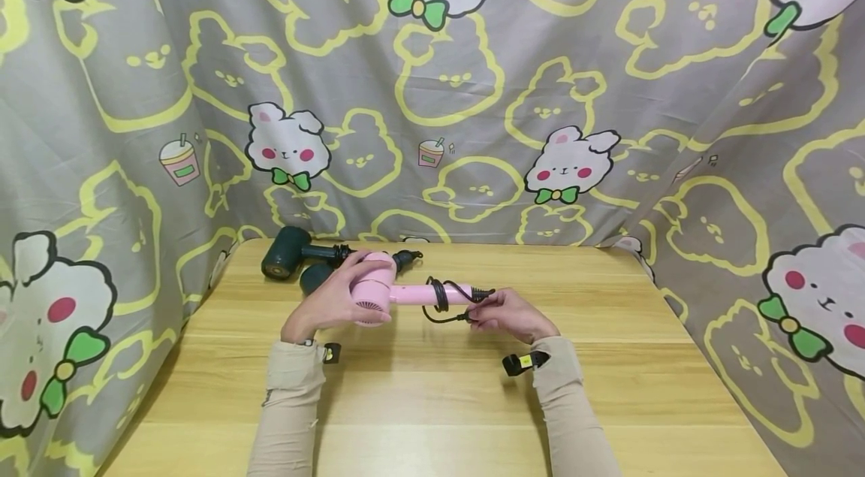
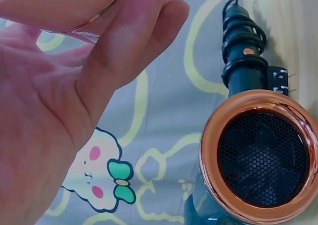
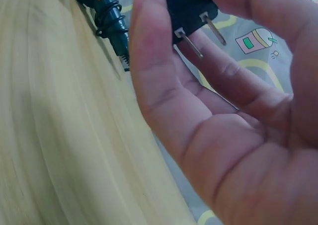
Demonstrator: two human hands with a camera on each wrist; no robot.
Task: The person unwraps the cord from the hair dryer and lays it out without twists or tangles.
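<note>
A pink hair dryer (image 1: 373, 289) is held above the table, its handle pointing right. My left hand (image 1: 331, 297) grips its head, with thumb and fingers on opposite sides; in the left wrist view only part of the pink body (image 2: 54, 6) shows over the palm. Black cord (image 1: 441, 295) is wound around the handle. At the handle's end my right hand (image 1: 507, 312) pinches the black plug (image 3: 191, 11), whose two metal prongs stick out in the right wrist view. Two dark green hair dryers lie behind: one (image 1: 285, 255) at the back left, another (image 1: 314, 278) partly hidden by my left hand.
The wooden table (image 1: 432, 402) ends at a grey patterned curtain (image 1: 473, 101) behind and at both sides. The green dryers have cords wrapped around their handles, and one shows a copper-rimmed grille (image 2: 211, 150).
</note>
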